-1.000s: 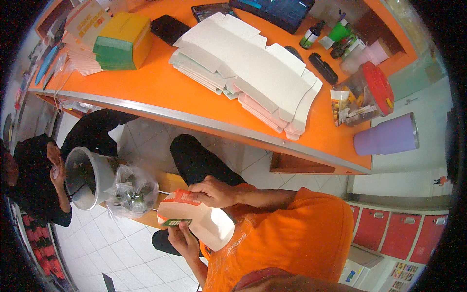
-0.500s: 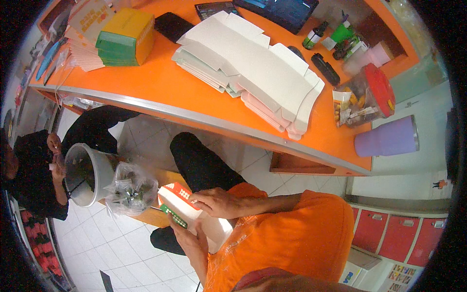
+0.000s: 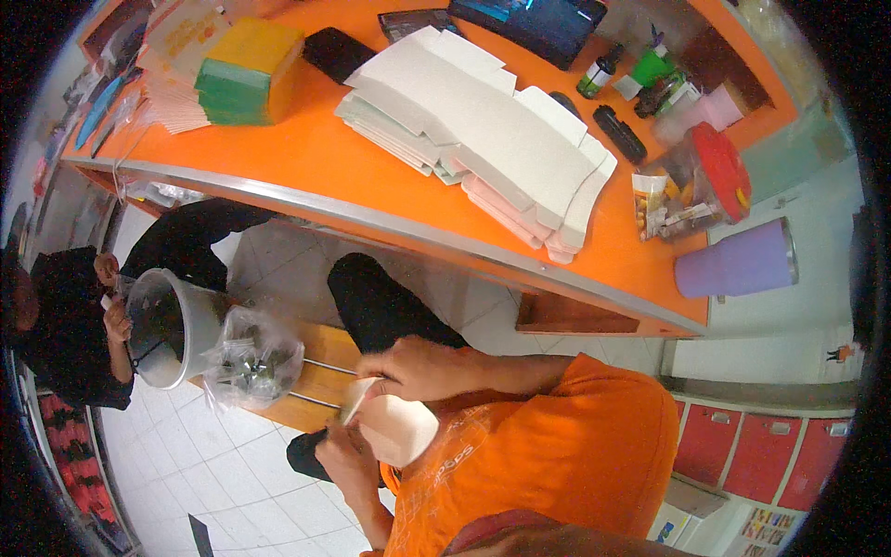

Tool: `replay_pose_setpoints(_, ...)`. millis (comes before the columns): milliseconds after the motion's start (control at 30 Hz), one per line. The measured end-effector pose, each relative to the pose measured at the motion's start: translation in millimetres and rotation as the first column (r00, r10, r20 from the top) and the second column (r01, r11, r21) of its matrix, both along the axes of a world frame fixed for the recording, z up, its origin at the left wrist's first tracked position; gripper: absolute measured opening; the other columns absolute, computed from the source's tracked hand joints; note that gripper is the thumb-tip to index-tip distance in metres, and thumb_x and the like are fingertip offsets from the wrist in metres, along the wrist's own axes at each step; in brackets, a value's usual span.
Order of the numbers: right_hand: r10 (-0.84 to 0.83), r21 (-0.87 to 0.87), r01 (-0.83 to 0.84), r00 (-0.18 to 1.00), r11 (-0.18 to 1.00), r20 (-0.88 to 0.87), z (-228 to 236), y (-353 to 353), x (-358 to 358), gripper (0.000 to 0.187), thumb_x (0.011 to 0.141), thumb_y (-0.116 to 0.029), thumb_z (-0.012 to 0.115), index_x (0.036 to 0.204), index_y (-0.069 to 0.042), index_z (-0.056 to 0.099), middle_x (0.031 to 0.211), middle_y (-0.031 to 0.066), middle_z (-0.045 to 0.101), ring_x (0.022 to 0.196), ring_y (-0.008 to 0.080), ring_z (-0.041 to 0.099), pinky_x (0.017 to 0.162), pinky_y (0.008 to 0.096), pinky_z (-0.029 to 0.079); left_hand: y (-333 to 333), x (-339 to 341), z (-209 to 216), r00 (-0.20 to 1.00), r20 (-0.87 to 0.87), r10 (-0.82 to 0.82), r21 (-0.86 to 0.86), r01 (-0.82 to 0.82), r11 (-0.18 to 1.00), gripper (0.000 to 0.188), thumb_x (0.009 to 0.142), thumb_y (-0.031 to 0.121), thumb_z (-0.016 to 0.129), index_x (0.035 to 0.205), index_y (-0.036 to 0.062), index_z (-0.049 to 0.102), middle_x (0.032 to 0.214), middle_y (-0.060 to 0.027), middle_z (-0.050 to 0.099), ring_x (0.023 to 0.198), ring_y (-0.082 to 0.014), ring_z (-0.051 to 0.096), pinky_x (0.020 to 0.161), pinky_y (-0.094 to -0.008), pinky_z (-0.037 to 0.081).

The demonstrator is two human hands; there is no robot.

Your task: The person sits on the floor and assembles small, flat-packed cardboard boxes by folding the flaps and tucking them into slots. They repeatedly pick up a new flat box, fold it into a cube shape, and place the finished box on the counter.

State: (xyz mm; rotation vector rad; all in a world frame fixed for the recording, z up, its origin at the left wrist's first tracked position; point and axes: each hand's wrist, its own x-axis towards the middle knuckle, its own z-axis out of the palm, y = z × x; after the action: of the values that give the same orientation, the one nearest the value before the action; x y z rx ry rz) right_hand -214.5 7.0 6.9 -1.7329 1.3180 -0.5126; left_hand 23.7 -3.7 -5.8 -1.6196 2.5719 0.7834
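Bag: one, clear, ten o'clock from the carton. Left hand: narrow, eight o'clock, holding the lower end of the flap. Carton: one, pale inside, before the orange shirt. Right hand: twelve o'clock, gripping the flap's upper end. Card stack: between twelve and one, on the table. We judge an even pinch best, keeping the carton uncrushed.

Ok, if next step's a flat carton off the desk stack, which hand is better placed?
Right, probably: the right hand is nearer the orange desk and its stack of flat cartons. The left hand is farther off, and both seem to hold the pale carton.
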Motion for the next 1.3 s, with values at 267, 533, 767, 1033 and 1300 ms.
replay_pose_setpoints(267,-0.083,0.097,-0.028,0.328,0.995,0.941,-46,-22,5,0.097,0.077,-0.055,0.077,0.148,-0.005,0.032,0.146,0.0085,0.044,0.132,0.0182,0.043,0.110,0.0350,0.034,-60,-55,14,0.779,-0.609,-0.148,-0.481,-0.215,0.850,0.059,0.084,-0.005,0.055,0.141,-0.0066,0.041,0.118,-0.0287,0.061,0.106,-0.0428,0.062,0.089,-0.0464,0.050)
replay_pose_setpoints(533,-0.210,-0.114,0.576,0.465,0.809,0.860,116,-88,-27,0.081,0.070,-0.031,0.083,0.138,-0.008,0.046,0.128,0.0051,0.057,0.121,0.0198,0.053,0.102,0.0362,0.044,-134,-79,132,0.507,-0.817,-0.275,-0.443,-0.246,0.862,0.078,0.094,0.017,0.063,0.151,-0.0048,0.014,0.133,-0.0240,0.055,0.112,-0.0366,0.059,0.092,-0.0415,0.048)
replay_pose_setpoints(767,-0.519,-0.841,0.341,0.851,0.420,0.086,240,-237,-115,0.057,0.087,-0.034,0.069,0.135,-0.007,0.050,0.125,0.0145,0.060,0.116,0.0240,0.057,0.100,0.0387,0.045,-113,-56,75,0.489,-0.858,-0.155,-0.250,-0.136,0.959,0.069,0.095,0.017,0.061,0.150,0.0019,0.021,0.117,-0.0213,0.065,0.104,-0.0348,0.066,0.091,-0.0398,0.051)
replay_pose_setpoints(1033,-0.365,-0.596,-0.056,0.744,0.801,-0.560,207,-354,-156,0.090,0.068,-0.058,0.081,0.139,-0.013,0.048,0.127,0.0181,0.061,0.116,0.0292,0.061,0.097,0.0379,0.048,-57,-45,-36,0.496,-0.854,0.156,0.205,0.045,0.978,0.068,0.096,0.020,0.062,0.148,-0.0025,0.024,0.112,-0.0203,0.068,0.100,-0.0314,0.068,0.089,-0.0390,0.053)
replay_pose_setpoints(1300,-0.369,-0.404,0.092,0.625,0.910,-0.688,185,-390,-127,0.112,0.074,-0.086,0.045,0.152,-0.008,0.026,0.147,0.0339,0.034,0.138,0.0415,0.037,0.112,0.0482,0.033,-43,-48,-81,0.528,-0.814,0.242,0.324,0.066,0.944,0.066,0.097,0.022,0.061,0.146,-0.0051,0.026,0.108,-0.0188,0.069,0.094,-0.0264,0.070,0.085,-0.0354,0.054)
